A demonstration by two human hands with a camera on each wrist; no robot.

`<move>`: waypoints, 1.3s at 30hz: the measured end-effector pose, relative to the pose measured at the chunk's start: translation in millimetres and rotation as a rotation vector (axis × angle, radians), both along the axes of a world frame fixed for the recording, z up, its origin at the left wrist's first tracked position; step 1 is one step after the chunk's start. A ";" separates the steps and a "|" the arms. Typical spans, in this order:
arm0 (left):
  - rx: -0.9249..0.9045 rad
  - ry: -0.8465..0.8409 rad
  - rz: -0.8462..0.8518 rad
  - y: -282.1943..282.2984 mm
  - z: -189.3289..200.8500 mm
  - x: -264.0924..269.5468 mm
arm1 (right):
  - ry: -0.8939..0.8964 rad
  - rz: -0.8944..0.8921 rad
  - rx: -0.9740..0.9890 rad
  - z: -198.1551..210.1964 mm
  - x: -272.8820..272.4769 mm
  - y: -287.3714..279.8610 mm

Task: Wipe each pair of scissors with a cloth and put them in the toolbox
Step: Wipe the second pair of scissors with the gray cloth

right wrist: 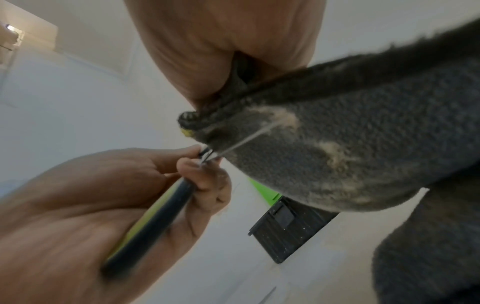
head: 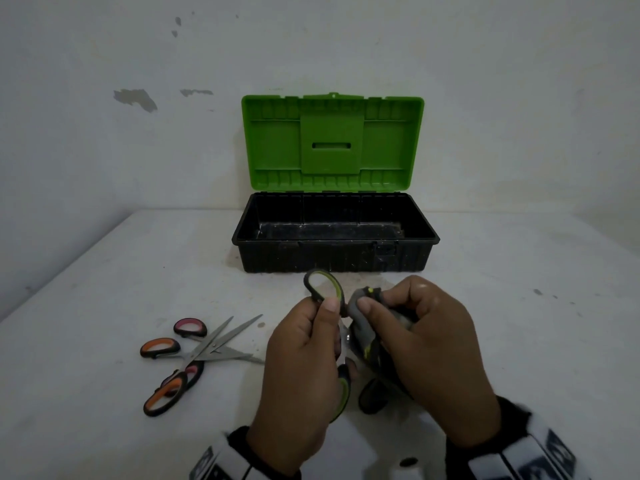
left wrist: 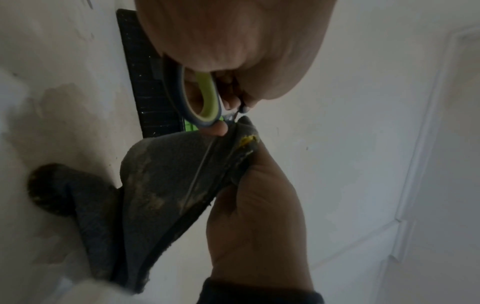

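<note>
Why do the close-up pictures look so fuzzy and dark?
Left wrist view: the left hand sits right against the lens, huge and soft, and the grey cloth is dim. Right wrist view: the green-handled scissors smear with blur, and the right hand looms. Head view: sharper but dim, and the toolbox bulges slightly.

Toolbox with black plastic base and green hinged lid (head: pixel 335 233) stands at the back of the white table (head: pixel 104 271), against the wall; lid upright behind the base. In front of the toolbox, near the table's front edge, left hand (head: pixel 301 372) and right hand (head: pixel 436 355) sit side by side. Green-and-grey-handled scissors (head: pixel 323 285) in the left hand, grey terry cloth (head: pixel 363 323) in the right; cloth folded over a blade, probably both sides. Left of the hands, orange-handled scissors (head: pixel 161 348) and pink-handled scissors (head: pixel 190 327) lie crossed on the table.
</note>
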State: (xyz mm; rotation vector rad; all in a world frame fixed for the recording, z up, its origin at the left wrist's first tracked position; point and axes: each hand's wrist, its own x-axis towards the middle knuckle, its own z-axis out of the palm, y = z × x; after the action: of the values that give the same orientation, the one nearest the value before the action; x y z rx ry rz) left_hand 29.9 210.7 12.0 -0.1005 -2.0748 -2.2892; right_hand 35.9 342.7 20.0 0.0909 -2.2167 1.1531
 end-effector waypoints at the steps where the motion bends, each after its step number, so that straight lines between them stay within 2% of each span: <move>1: -0.004 0.003 0.005 -1.2 0.6 -1.6 | 0.000 0.025 0.008 0.8 1.8 -2.1; 4: -0.029 0.041 0.004 -3.4 4.0 -4.4 | 0.028 0.055 0.056 2.1 6.2 -5.8; 8: 0.027 -0.010 -0.029 -0.9 6.9 -6.5 | 0.083 -0.048 0.063 4.1 -2.9 3.3; 12: 0.037 -0.009 -0.034 -4.3 7.4 -8.0 | 0.042 0.028 0.085 2.5 1.2 -1.6; 16: 0.037 -0.006 -0.045 -6.4 9.4 -8.8 | 0.071 -0.061 0.059 5.0 -6.0 8.4; 20: 0.045 0.014 -0.061 -11.8 12.3 -9.8 | 0.034 0.020 0.071 3.1 2.8 -0.6; 25: 0.006 0.039 -0.075 -10.6 14.1 -8.1 | 0.073 -0.056 0.028 9.0 -7.1 9.6; 29: 0.010 0.032 -0.064 -12.1 15.0 -6.7 | 0.065 -0.018 0.060 7.9 -1.6 3.5; 39: 0.079 -0.109 -0.097 -12.6 17.0 -5.7 | 0.047 -0.125 -0.064 12.4 -24.5 26.2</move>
State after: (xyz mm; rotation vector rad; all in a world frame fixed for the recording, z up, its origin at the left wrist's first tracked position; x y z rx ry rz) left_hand 24.2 198.1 28.9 -0.0761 -2.0685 -2.4838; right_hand 11.4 368.9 32.4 -0.0464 -2.1107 1.1405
